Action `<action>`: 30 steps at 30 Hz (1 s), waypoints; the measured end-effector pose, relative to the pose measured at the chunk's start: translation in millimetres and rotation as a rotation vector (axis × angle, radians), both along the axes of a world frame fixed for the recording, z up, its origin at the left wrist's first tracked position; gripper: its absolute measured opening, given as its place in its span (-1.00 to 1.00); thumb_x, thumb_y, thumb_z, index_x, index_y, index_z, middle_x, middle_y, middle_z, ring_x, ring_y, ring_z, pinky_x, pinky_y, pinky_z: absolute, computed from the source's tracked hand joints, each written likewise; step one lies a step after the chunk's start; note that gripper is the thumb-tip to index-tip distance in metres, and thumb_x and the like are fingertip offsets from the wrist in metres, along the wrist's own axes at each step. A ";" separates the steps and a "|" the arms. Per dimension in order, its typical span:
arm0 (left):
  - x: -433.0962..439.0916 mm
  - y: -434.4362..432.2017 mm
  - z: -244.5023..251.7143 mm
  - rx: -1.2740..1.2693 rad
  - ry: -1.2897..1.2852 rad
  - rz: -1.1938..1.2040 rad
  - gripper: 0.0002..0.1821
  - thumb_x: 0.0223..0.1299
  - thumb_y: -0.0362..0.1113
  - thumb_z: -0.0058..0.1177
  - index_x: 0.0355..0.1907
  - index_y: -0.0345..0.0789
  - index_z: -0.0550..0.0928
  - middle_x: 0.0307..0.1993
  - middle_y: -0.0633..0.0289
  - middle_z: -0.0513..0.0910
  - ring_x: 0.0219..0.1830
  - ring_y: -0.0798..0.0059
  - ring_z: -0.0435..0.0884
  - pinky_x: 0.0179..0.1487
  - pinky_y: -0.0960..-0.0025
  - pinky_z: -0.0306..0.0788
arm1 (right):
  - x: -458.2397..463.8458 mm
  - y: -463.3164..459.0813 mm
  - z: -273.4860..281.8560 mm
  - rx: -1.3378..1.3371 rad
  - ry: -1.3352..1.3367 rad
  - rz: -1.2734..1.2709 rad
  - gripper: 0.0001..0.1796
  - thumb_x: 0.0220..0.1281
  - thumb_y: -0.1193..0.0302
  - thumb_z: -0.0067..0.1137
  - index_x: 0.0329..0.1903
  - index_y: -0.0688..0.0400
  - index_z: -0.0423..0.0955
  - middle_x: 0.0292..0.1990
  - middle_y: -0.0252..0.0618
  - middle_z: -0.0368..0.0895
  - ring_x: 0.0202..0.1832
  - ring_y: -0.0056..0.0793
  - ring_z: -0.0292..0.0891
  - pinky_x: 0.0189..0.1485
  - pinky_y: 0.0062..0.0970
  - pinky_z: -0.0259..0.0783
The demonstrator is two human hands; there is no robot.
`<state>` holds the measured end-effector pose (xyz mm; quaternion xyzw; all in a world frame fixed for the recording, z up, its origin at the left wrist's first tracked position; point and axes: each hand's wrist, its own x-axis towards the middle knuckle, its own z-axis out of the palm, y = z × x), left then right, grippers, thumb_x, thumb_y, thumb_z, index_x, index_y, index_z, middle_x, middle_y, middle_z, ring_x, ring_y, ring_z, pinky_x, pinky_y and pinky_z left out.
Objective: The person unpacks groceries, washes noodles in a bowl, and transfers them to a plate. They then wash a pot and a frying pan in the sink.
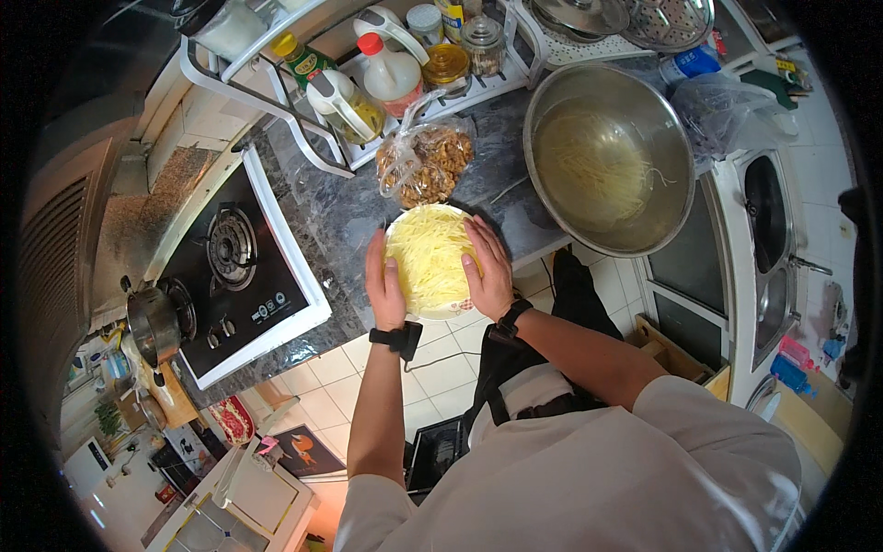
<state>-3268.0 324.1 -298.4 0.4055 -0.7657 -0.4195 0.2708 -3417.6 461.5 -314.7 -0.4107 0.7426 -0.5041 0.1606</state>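
Note:
A white plate (452, 308) with a printed rim is heaped with pale yellow shreds (429, 259), which look like shredded potato. My left hand (386, 283) grips the plate's left side, thumb over the rim. On the right side my right hand (488, 270) holds it the same way, its thumb close to the shreds. The plate is at the front edge of the dark marbled counter (331, 186); whether it rests there or is lifted, I cannot tell. Just behind it lies a knotted clear plastic bag (431, 159) of brown pieces.
Right of the plate, a large steel basin (610, 159) holds water and more pale shreds, overhanging the counter's front edge. A black gas hob (234, 269) with a steel pot (153, 324) is at left. Bottles and jars fill a white rack (441, 103) behind.

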 end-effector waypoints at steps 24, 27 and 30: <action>49.8 -5.8 -9.3 -0.060 0.009 0.156 -0.49 0.49 -0.18 -0.30 0.27 -0.41 0.56 0.35 0.00 0.48 0.52 0.07 0.23 0.54 0.10 0.04 | 2.5 -59.3 3.6 0.049 0.165 0.425 -0.46 0.43 0.39 0.02 0.41 0.25 0.29 0.40 -0.12 0.35 0.56 -0.17 0.03 0.60 -0.10 -0.09; 56.1 -10.0 -7.9 -0.005 0.097 0.151 -0.52 0.50 -0.22 -0.25 0.28 -0.40 0.56 0.36 -0.02 0.47 0.49 0.06 0.28 0.52 0.12 0.10 | 0.7 -56.9 5.3 -0.012 0.070 0.384 -0.48 0.43 0.41 0.02 0.39 0.26 0.31 0.39 -0.09 0.36 0.53 -0.14 0.10 0.58 -0.10 -0.06; 66.3 -17.4 -6.8 0.084 0.118 0.124 -0.52 0.48 -0.24 -0.24 0.31 -0.42 0.52 0.38 -0.03 0.45 0.46 0.11 0.32 0.51 0.17 0.12 | -1.3 -56.4 5.6 -0.039 -0.010 0.357 -0.52 0.42 0.46 0.02 0.36 0.26 0.36 0.36 -0.07 0.39 0.48 -0.12 0.20 0.54 -0.17 0.05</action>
